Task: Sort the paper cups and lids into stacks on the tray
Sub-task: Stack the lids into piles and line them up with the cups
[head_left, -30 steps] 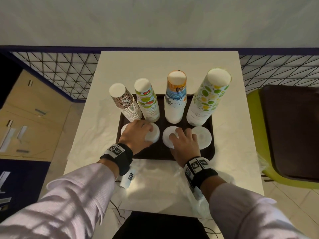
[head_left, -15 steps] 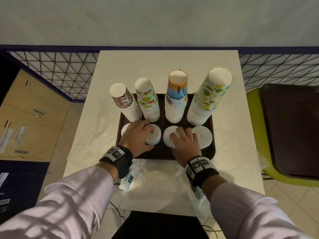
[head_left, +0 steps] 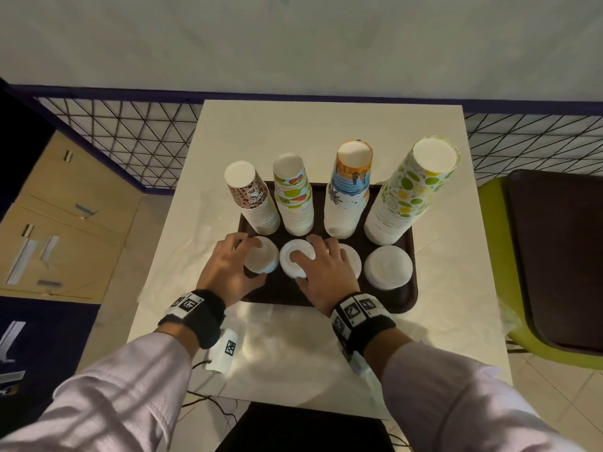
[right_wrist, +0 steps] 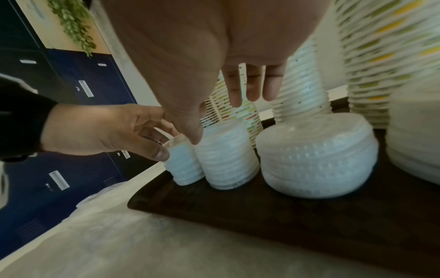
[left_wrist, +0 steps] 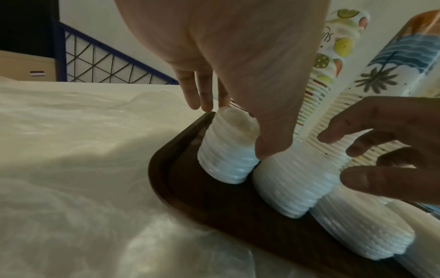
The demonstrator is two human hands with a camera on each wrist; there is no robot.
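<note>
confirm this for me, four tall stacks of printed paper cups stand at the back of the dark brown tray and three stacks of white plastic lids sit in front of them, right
Not quite: there are four stacks of white plastic lids, not three. The head view shows all four in a row, two of them partly under the hands. The four tall stacks of printed paper cups do stand at the back of the dark brown tray.

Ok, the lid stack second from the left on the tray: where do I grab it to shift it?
Grip the second lid stack low on its ribbed sides, front and back, coming from above. The leftmost lid stack touches its left side, and the fruit cup stack stands close behind, so keep the fingers near the base on the tray.
</note>
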